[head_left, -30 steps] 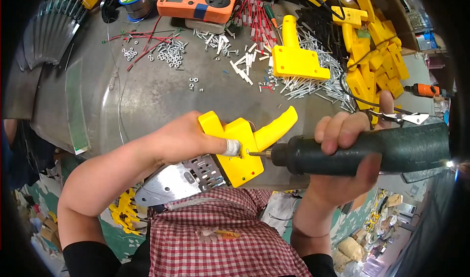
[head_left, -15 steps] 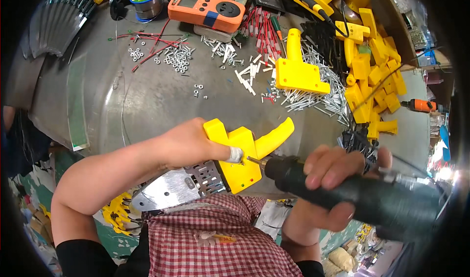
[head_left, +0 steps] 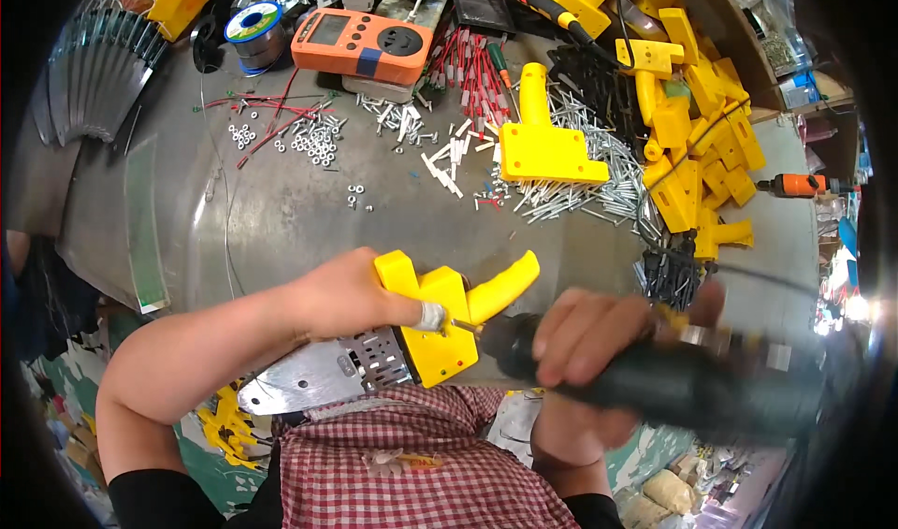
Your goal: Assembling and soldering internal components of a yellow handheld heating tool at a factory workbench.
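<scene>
My left hand, a white wrap on its thumb, grips a yellow plastic tool housing with a curved handle. From the housing a flat silver metal plate with slots and holes runs to the lower left. My right hand is wrapped around a dark green power screwdriver, blurred by motion. Its thin bit points left and meets the housing's face beside my left thumb. Whether a screw sits under the bit is too small to tell.
Beyond my hands lie a yellow housing, silver screws, nuts and red wires. An orange meter and solder spool stand at the back. Yellow housings are piled right; metal plates fan out left.
The whole view has shifted, so the bench things appear lower and further left. Both hands keep their holds. The screwdriver's nose looks slightly closer to the housing, with the bit still at its face.
</scene>
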`<state>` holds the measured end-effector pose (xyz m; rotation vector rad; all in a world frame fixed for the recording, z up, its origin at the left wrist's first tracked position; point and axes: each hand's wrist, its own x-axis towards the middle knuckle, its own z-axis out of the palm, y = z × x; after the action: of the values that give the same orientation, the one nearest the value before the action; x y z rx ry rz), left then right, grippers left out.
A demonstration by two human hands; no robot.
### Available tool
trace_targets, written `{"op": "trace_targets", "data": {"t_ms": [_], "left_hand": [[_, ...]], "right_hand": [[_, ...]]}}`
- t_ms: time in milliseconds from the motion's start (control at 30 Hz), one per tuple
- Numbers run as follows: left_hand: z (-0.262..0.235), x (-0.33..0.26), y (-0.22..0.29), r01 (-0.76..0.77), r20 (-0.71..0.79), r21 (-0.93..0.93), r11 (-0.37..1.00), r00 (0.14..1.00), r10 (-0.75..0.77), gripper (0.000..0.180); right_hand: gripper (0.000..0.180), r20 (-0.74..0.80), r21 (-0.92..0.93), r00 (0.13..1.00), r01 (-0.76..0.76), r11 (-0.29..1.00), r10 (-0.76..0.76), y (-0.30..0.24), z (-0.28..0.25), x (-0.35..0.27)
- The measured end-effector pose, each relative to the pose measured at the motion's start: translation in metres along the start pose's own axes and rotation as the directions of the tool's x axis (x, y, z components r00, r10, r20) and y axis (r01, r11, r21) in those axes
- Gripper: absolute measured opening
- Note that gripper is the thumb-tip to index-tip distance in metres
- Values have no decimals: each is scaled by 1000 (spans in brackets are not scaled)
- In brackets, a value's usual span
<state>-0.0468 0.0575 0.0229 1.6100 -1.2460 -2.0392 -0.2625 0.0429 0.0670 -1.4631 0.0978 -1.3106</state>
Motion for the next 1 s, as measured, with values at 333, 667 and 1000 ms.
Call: {"op": "trace_targets", "data": {"t_ms": [333, 667, 1000], "left_hand": [[4, 12, -4, -2, 16, -67, 998, 1000, 3, 49], [2, 14, -8, 5, 38, -101, 995, 999, -1, 49], [4, 16, -16, -84, 25, -188, 979, 996, 91, 52]], "right_hand": [[66, -462, -367, 862, 29, 930, -209, 45, -47, 50], [61, -437, -406, 890, -64, 912, -132, 76, -49, 56], [58, -417, -299, 895, 29, 954, -157, 49, -41, 51]]}}
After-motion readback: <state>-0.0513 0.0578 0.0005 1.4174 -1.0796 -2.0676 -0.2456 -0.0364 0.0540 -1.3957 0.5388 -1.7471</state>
